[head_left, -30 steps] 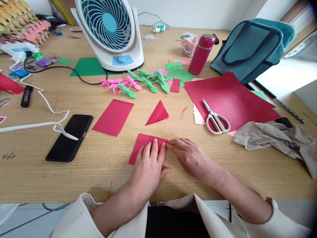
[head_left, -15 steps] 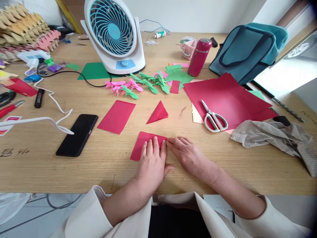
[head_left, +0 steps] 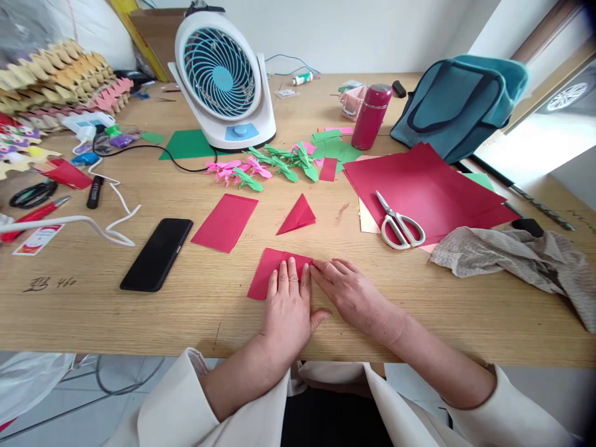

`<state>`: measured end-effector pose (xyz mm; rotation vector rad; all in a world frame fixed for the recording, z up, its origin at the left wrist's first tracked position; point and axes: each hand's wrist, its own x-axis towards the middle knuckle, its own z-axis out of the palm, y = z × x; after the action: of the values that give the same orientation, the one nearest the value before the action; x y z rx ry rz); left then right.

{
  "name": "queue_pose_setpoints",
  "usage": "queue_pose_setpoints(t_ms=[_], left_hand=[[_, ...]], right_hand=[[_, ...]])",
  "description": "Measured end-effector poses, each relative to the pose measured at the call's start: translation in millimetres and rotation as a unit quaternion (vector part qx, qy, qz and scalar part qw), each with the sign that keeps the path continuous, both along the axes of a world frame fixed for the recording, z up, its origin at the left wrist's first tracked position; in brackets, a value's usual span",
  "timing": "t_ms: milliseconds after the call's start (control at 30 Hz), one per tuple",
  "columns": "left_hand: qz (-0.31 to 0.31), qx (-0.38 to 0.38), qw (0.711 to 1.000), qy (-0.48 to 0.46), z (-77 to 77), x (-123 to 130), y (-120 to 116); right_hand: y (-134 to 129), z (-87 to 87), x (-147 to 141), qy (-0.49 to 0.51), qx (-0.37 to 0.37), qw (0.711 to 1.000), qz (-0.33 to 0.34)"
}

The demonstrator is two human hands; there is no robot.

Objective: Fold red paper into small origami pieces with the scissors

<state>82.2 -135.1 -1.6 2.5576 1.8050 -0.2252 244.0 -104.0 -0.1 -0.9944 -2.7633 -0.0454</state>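
My left hand [head_left: 288, 310] lies palm down on a red paper piece [head_left: 264, 273] near the table's front edge, its fingers extended and its thumb out to the right. My right hand [head_left: 349, 292] is at the paper's upper right corner, fingers drawn together over the paper's edge; its thumb is hidden. Just beyond the hands lies a folded red triangle [head_left: 298, 215]. A flat red rectangle [head_left: 225, 223] sits to its left. Farther back are folded green figures [head_left: 284, 162] and pink ones [head_left: 228, 169], with a small red strip [head_left: 328, 169] beside them.
White-handled scissors [head_left: 401, 228] rest on large red sheets [head_left: 447, 192] at the right, near a crumpled cloth [head_left: 507, 254]. A black phone [head_left: 157, 254] lies left. Behind stand a fan [head_left: 223, 81], a red flask [head_left: 371, 118] and a teal bag [head_left: 456, 105].
The camera view has tilted and shifted slightly, so the table items appear a little lower and to the right on the left side. Both hands stay at the same places on the paper.
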Motion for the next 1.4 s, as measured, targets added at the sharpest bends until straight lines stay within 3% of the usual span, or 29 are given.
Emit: queue_pose_setpoints(t_ms=[233,500,867,1067,1233,1400], left_hand=[[-0.003,0.022,0.999,-0.047,-11.2,-7.5,-4.4],[-0.075,0.078,0.991,-0.079,-23.6,-43.2,-17.7],[-0.099,0.126,0.984,-0.072,-31.0,-73.7,-31.9],[-0.093,0.093,0.987,-0.089,-26.2,-76.7,-30.2],[-0.108,0.045,0.981,-0.157,-12.2,-85.4,-19.2],[-0.066,0.043,0.966,-0.244,-1.7,-91.2,-11.6]], right_hand=[[0.5,-2.1,0.3,-0.024,-0.015,1.000,-0.010],[-8.4,5.2,-5.1,-0.010,-0.049,0.997,-0.050],[-26.2,-4.6,4.4,0.031,-0.062,0.985,-0.155],[-27.6,-11.2,9.3,0.049,-0.035,0.981,-0.182],[-23.5,-6.7,8.7,0.082,-0.045,0.986,-0.136],[-34.4,-3.8,2.6,0.086,-0.067,0.992,-0.062]])
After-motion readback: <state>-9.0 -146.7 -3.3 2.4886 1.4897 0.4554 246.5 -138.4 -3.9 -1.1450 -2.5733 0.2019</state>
